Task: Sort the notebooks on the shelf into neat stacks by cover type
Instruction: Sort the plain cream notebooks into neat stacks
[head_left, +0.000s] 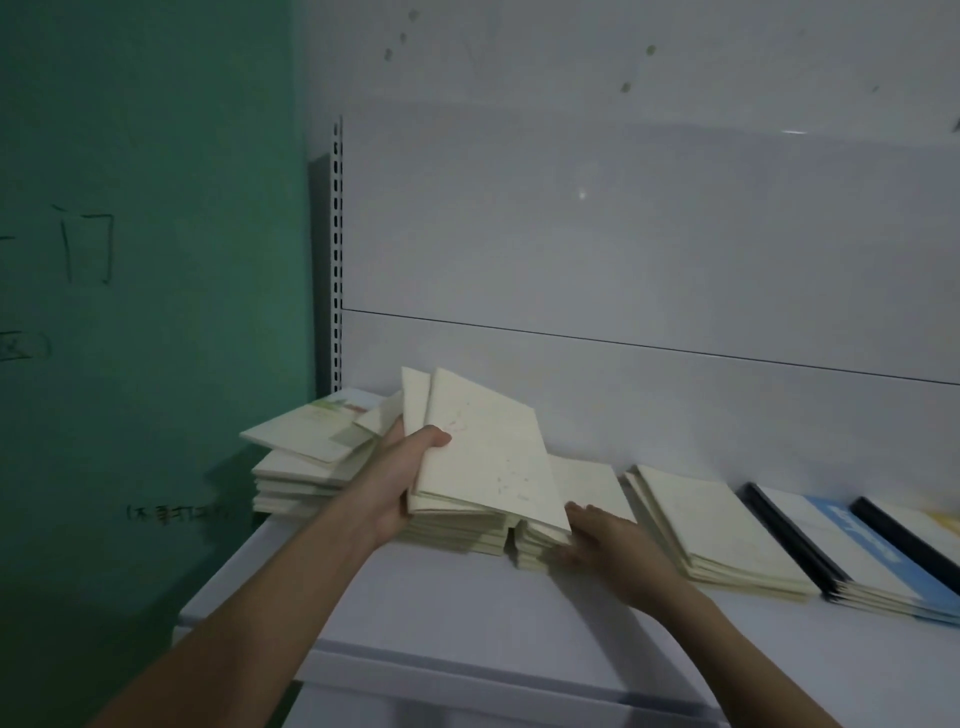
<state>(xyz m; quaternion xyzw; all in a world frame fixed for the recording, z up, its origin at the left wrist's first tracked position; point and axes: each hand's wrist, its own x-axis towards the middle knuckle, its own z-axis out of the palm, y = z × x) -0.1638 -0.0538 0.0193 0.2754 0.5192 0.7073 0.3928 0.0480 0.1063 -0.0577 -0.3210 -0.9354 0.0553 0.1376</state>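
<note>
Cream notebooks (488, 452) pinched in my left hand (402, 480); flat open right hand (605, 540) should square the stack (524, 545) underneath first.

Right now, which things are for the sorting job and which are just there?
For the job:
held cream notebooks
left pile
cream stack
blue-cover stack
left hand
right hand

Just there:
shelf
green wall

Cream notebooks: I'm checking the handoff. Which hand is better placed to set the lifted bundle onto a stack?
Left. The left hand already grips the lifted cream notebooks, thumb on the cover. The right hand lies open against the middle stack, steadying it.
</note>
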